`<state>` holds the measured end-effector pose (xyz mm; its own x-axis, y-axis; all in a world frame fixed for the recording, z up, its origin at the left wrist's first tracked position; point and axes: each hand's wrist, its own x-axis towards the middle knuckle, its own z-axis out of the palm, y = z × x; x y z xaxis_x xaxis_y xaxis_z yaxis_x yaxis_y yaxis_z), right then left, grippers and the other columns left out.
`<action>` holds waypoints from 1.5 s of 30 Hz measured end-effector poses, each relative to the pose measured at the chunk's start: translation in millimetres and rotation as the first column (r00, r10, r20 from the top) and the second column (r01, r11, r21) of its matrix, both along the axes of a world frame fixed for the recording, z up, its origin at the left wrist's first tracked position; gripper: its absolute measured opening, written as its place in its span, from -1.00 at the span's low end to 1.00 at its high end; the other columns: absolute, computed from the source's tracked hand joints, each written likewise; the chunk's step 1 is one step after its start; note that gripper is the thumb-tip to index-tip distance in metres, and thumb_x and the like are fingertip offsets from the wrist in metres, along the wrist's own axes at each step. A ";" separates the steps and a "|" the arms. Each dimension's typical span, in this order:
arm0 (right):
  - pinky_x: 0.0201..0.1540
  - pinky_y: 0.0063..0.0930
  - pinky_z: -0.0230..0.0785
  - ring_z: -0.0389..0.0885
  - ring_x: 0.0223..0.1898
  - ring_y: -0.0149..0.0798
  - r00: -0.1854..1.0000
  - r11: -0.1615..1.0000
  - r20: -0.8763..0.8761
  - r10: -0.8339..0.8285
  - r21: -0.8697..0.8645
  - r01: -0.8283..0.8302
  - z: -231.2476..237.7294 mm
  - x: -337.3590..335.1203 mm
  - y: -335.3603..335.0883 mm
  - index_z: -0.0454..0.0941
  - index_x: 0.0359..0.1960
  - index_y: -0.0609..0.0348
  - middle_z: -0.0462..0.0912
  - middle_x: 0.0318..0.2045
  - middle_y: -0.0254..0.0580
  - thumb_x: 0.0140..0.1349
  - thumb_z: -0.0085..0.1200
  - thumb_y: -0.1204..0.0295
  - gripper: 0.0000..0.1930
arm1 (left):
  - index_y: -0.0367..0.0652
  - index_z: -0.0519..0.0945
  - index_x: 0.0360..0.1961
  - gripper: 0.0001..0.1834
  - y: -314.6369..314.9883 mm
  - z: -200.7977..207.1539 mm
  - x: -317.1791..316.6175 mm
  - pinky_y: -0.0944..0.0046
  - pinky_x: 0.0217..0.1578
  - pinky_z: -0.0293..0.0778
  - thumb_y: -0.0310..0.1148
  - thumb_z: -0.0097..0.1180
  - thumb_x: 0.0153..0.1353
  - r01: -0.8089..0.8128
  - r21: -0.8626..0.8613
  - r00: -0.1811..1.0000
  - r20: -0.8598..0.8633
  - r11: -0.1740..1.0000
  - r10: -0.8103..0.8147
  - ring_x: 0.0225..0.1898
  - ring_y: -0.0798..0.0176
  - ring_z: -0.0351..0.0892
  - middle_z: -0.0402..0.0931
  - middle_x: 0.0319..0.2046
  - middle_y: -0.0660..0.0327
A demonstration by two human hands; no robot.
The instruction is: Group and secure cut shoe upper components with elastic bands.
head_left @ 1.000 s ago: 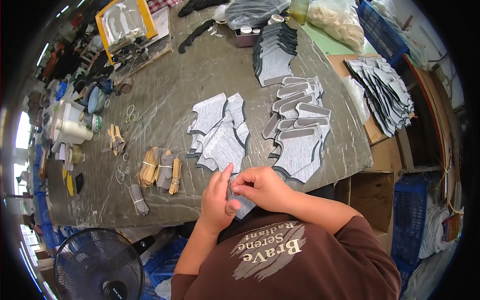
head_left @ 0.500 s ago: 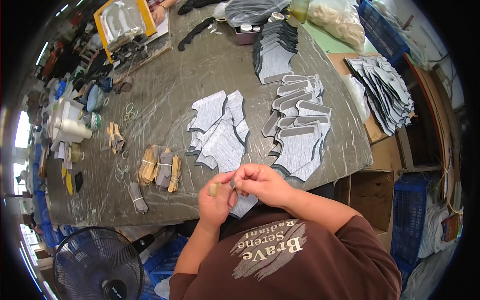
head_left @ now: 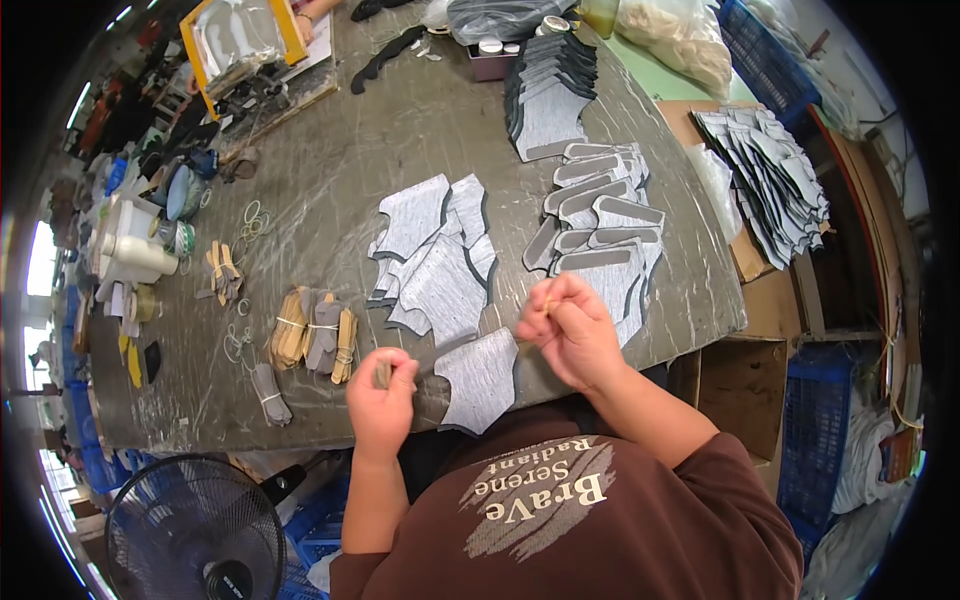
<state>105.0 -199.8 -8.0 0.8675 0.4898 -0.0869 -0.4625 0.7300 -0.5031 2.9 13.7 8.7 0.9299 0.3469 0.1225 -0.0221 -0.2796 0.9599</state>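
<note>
Near the table's front edge lies a grey shoe-upper-shaped fabric piece point(head_left: 477, 380) with a dark edge, between my two hands. To its left, my left hand point(head_left: 383, 400) is closed around a small grey-tan strip point(head_left: 383, 374), mostly hidden by the fingers. My right hand point(head_left: 572, 330) is raised at the right, its fingertips pinched together; a thin yellowish bit seems to show there, too small to name. Beyond the single piece is a loose pile of matching fabric pieces point(head_left: 440, 285). Partly behind my right hand spreads a pile of pieces with grey strips on them point(head_left: 600, 215).
Banded bundles of tan and grey strips point(head_left: 315, 335) lie on the left, near loose rubber bands point(head_left: 256, 220). A fanned stack of pieces point(head_left: 550, 100) sits at the far side, another point(head_left: 765, 185) at right. A black fan point(head_left: 195, 530) stands lower left. Another person's hand point(head_left: 318, 10) shows far left.
My hands have parted: the left moved left, the right moved up and right. The fabric piece beneath them is now uncovered. The other person's hand shifted slightly.
</note>
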 end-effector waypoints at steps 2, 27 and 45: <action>-0.31 -0.34 0.36 0.49 -0.45 -0.29 0.916 0.851 0.397 0.068 -0.502 0.154 3.0 -3.8 -8.7 0.33 -0.43 0.18 0.49 -0.34 -0.17 0.19 -0.13 0.63 -0.92 | -0.23 0.51 -0.43 -0.95 6.1 -2.7 -3.6 0.52 -0.58 0.25 -0.52 0.13 0.16 -0.177 -0.327 0.952 -0.295 0.928 0.078 -0.61 0.57 0.34 0.43 -0.64 0.37; -0.52 -0.42 0.37 0.50 -0.61 -0.33 0.174 0.228 0.581 0.795 -0.551 0.803 -13.4 -34.4 -9.8 0.54 -0.34 0.10 0.51 -0.11 -0.32 0.00 0.18 0.34 -0.80 | -0.30 0.52 -0.50 -0.88 -10.3 -18.2 20.9 0.36 -0.57 0.30 -0.47 0.18 0.06 0.089 0.174 0.905 -0.425 0.981 -0.006 -0.62 0.43 0.37 0.43 -0.67 0.28; -0.19 -0.51 0.42 0.60 -0.28 -0.40 0.797 0.237 0.581 0.167 -0.808 0.539 38.9 17.9 -59.1 0.57 -0.17 0.29 0.67 -0.32 -0.11 0.18 0.03 0.60 -0.81 | -0.27 0.52 -0.16 -0.73 -6.3 0.1 66.7 0.17 -0.23 0.47 -0.42 0.16 0.10 0.089 0.470 0.994 -0.093 0.878 -0.051 -0.21 -0.03 0.57 0.45 0.01 0.04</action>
<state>123.0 -258.9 30.9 0.9789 0.1781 0.0997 0.1626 -0.3857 -0.9082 69.6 7.4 8.7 0.9625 0.1995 0.1840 0.0088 -0.7006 0.7135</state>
